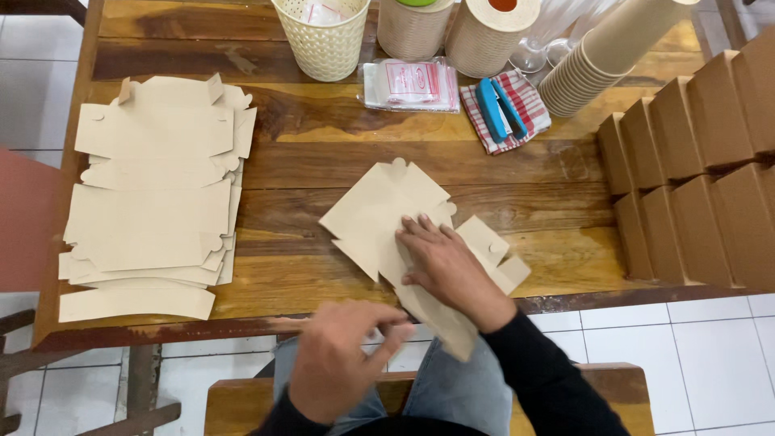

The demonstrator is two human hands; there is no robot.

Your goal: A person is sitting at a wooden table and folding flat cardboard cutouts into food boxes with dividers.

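Both hands on cardboard blank (pixel 379 214) | right hand (pixel 448 266) fingers flat atop | left hand (pixel 339 359) fingers pinching its edge

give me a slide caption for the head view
Right hand presses a flat cardboard box blank on the wooden table; left hand grips its near edge.

Landmark: stapler (pixel 500 109), blue, lying on a red checked cloth (pixel 525 101) on the table (pixel 323 153)
Left of stapler: plastic bags (pixel 412 85); cream basket (pixel 323 36)
Far left of stapler: stack of flat cardboard sheets (pixel 153 194)
Right of stapler: stacked paper cups (pixel 593 60); rows of folded boxes (pixel 698 161)
Behind stapler: two paper rolls (pixel 452 28)
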